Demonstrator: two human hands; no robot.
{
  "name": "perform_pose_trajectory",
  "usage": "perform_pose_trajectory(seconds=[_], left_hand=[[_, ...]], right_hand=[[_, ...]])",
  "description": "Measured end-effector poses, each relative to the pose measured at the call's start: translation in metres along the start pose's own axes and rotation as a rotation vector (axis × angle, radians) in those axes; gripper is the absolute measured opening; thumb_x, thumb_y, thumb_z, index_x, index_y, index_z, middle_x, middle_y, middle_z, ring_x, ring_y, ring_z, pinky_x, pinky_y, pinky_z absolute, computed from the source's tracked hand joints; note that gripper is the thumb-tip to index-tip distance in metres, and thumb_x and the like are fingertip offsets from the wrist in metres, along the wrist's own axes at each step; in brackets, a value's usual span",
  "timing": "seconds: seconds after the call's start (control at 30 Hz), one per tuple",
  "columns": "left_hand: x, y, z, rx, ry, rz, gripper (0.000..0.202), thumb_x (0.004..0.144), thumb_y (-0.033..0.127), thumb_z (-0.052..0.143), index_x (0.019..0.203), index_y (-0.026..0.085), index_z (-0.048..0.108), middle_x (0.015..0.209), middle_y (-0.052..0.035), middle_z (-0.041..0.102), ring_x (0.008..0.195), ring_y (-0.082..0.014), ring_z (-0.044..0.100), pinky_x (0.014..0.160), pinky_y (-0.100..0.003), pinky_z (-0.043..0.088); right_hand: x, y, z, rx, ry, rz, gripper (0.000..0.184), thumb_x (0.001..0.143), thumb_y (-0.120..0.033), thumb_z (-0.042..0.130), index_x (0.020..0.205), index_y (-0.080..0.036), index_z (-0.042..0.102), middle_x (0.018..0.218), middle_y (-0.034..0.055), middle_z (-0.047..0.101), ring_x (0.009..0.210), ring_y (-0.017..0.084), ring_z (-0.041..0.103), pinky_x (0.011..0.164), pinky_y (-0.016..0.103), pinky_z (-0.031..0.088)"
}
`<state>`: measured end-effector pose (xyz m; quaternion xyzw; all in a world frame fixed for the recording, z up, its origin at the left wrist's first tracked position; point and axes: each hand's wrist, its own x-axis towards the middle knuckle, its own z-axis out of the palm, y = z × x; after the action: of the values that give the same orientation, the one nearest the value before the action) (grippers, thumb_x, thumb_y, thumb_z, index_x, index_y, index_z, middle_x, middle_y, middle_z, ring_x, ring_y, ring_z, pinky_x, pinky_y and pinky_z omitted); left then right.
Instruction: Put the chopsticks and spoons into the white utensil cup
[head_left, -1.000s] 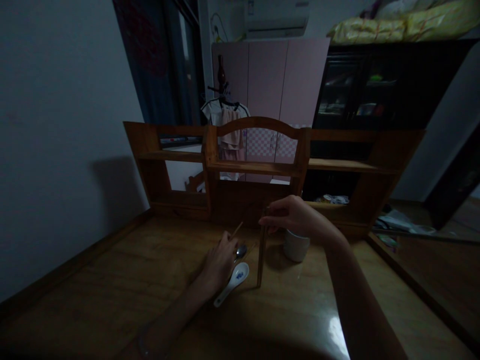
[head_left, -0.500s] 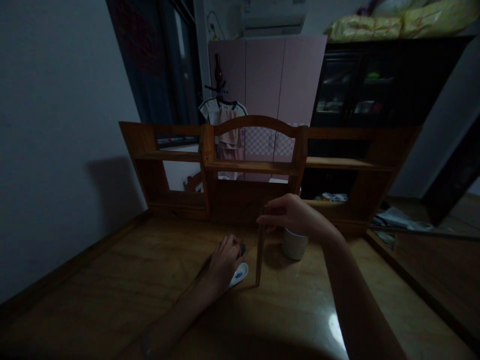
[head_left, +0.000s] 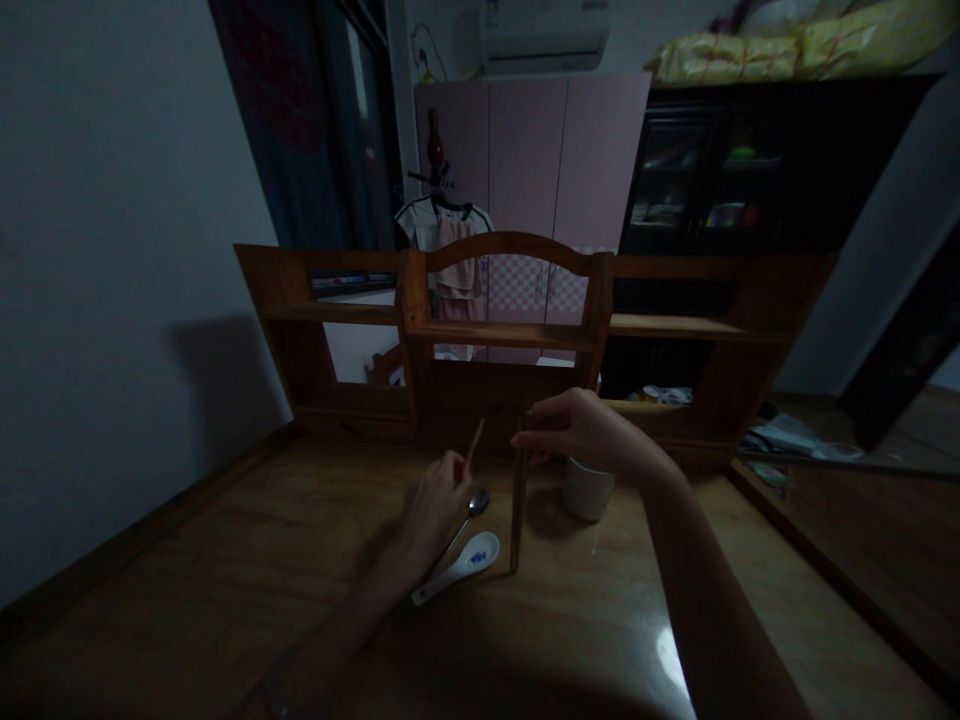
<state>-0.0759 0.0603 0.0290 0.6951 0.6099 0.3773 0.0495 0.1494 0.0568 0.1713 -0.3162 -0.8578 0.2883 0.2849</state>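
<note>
My right hand [head_left: 577, 430] is closed around the top of a bundle of wooden chopsticks [head_left: 517, 510], which stands upright with its tips on the wooden table [head_left: 225, 580]. My left hand [head_left: 433, 505] is closed on a single chopstick [head_left: 475, 440], whose end sticks up past my fingers. Just right of my left hand lie a metal spoon [head_left: 471, 508] and a white ceramic spoon [head_left: 457, 567] with a blue mark. A white cup [head_left: 589, 490] stands under and behind my right wrist.
A low wooden shelf unit [head_left: 517, 330] runs along the back of the table. A grey wall is on the left. Pink wardrobes [head_left: 532, 150] and a dark cabinet [head_left: 735, 170] stand beyond. Papers lie at the right [head_left: 795, 440].
My left hand dipped down over the spoons, then lifted with one chopstick pointing up. The metal spoon shows again. My right hand and the bundle stayed put.
</note>
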Motion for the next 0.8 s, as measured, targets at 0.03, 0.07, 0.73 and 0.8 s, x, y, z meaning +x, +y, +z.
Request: perform_pose_trajectory(seconds=[0.03, 0.07, 0.73, 0.8], left_hand=[[0.003, 0.002, -0.005, -0.083, 0.023, -0.057, 0.016, 0.092, 0.032, 0.046, 0.096, 0.021, 0.056, 0.074, -0.0009, 0.059, 0.067, -0.0164, 0.056, 0.061, -0.026, 0.039], [0.005, 0.003, -0.009, -0.192, 0.043, -0.096, 0.021, 0.092, 0.036, 0.044, 0.101, 0.022, 0.056, 0.071, 0.0004, 0.058, 0.061, -0.0146, 0.055, 0.056, -0.024, 0.037], [-0.011, 0.043, -0.023, -1.499, -0.266, -0.24, 0.016, 0.083, 0.026, 0.063, 0.097, 0.017, 0.064, 0.09, -0.0032, 0.065, 0.083, -0.0131, 0.062, 0.078, -0.025, 0.049], [-0.014, 0.046, -0.024, -1.346, -0.172, -0.178, 0.017, 0.082, 0.029, 0.065, 0.096, 0.018, 0.064, 0.091, -0.004, 0.068, 0.086, -0.0156, 0.063, 0.078, -0.026, 0.05]], right_hand=[[0.0, 0.0, 0.0, -0.004, 0.0, 0.001, 0.03, 0.088, -0.041, 0.066, 0.072, -0.016, 0.063, 0.069, 0.0017, 0.068, 0.066, 0.017, 0.066, 0.053, 0.021, 0.045], [0.0, 0.0, 0.0, -0.008, 0.001, 0.006, 0.03, 0.088, -0.041, 0.066, 0.072, -0.016, 0.063, 0.069, 0.0017, 0.068, 0.066, 0.017, 0.066, 0.054, 0.022, 0.045], [0.002, 0.001, 0.001, 0.012, 0.0, 0.023, 0.029, 0.088, -0.04, 0.066, 0.073, -0.016, 0.063, 0.07, 0.0015, 0.067, 0.068, 0.016, 0.067, 0.055, 0.022, 0.047], [0.002, 0.001, 0.001, 0.008, 0.006, 0.03, 0.029, 0.088, -0.041, 0.067, 0.073, -0.016, 0.064, 0.069, 0.0016, 0.067, 0.068, 0.017, 0.067, 0.055, 0.022, 0.047]])
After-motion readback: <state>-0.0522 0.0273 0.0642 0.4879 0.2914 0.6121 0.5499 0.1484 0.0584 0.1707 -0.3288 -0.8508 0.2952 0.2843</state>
